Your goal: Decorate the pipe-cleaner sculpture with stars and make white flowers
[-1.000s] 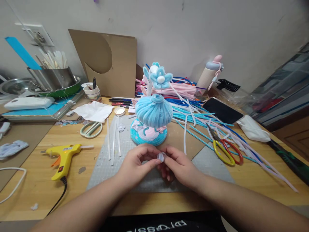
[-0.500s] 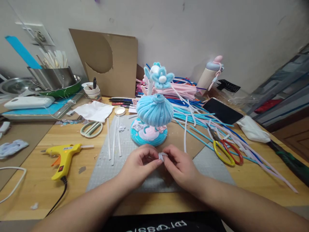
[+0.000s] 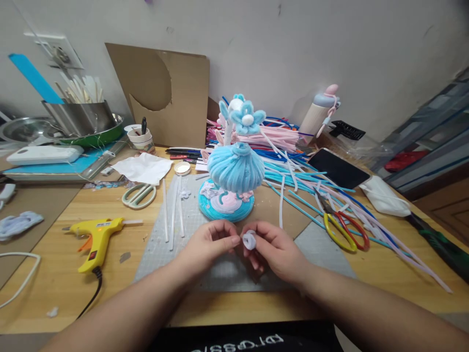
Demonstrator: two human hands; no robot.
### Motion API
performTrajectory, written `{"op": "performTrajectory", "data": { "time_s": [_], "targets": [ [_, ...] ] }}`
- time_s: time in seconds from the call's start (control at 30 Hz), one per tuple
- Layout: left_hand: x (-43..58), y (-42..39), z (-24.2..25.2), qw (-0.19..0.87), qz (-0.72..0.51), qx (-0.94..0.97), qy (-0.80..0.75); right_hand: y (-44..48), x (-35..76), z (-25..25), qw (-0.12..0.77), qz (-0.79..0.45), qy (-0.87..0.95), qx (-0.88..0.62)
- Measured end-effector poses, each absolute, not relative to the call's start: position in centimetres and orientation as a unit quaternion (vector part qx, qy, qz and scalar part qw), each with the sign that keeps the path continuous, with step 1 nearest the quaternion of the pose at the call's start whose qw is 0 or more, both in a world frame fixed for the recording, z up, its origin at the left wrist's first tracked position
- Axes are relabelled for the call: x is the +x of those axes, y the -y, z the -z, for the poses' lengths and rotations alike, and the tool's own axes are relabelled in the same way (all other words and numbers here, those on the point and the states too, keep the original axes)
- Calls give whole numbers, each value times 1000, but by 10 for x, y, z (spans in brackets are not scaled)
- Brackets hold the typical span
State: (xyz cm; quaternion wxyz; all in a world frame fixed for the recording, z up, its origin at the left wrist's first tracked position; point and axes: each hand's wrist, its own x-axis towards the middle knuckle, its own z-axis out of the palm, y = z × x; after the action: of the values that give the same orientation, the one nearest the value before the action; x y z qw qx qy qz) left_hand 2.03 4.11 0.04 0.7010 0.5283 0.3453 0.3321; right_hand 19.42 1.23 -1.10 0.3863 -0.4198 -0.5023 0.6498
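A small coil of pale lilac-white pipe cleaner [image 3: 249,240] is pinched between the thumb and fingers of my right hand [image 3: 275,247]. My left hand [image 3: 214,242] is just left of the coil, its thumb and fingertips pressed together; whatever lies between them is hidden. Just beyond both hands stands a fuzzy blue pipe-cleaner piece shaped like a lamp, with a pleated shade [image 3: 236,168], a round blue base [image 3: 212,209] and a blue flower [image 3: 248,118] above. Under my hands lies a grey cutting mat [image 3: 154,259].
On the left are a yellow glue gun [image 3: 100,239], pale-handled scissors [image 3: 139,196] and clear glue sticks [image 3: 173,212]. To the right lie red-and-yellow scissors [image 3: 342,227], loose pipe cleaners [image 3: 304,178] and a dark phone [image 3: 339,167]. Cut cardboard [image 3: 186,98] leans on the wall.
The coil has turned so its round face shows, and it sits in my right fingers. My left fingertips have drawn slightly left, away from it.
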Motion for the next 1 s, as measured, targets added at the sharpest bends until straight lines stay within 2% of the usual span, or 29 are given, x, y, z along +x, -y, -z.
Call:
{"op": "performTrajectory", "data": {
  "time_s": [0.07,0.23,0.3,0.4,0.5,0.57,0.87,1.0],
  "targets": [
    [21,-41,-1,693,-338,533,-349,-11,195,12,388,-620,521,-441],
    [26,-38,-1,621,-341,594,-381,-11,197,13,377,-410,651,-516],
    [27,-37,1,598,-343,609,-393,-11,197,12,375,-370,678,-512],
    [26,-38,2,607,-350,597,-390,-11,196,11,371,-449,640,-501],
    [24,-40,0,661,-343,551,-376,-13,195,12,360,-587,549,-473],
    [23,-40,-1,695,-333,523,-364,-14,194,12,365,-631,510,-457],
    [20,-38,-1,766,-336,420,-351,-16,195,8,392,-679,465,-412],
    [21,-40,-1,747,-353,433,-361,-16,195,6,397,-688,451,-408]
  ]
}}
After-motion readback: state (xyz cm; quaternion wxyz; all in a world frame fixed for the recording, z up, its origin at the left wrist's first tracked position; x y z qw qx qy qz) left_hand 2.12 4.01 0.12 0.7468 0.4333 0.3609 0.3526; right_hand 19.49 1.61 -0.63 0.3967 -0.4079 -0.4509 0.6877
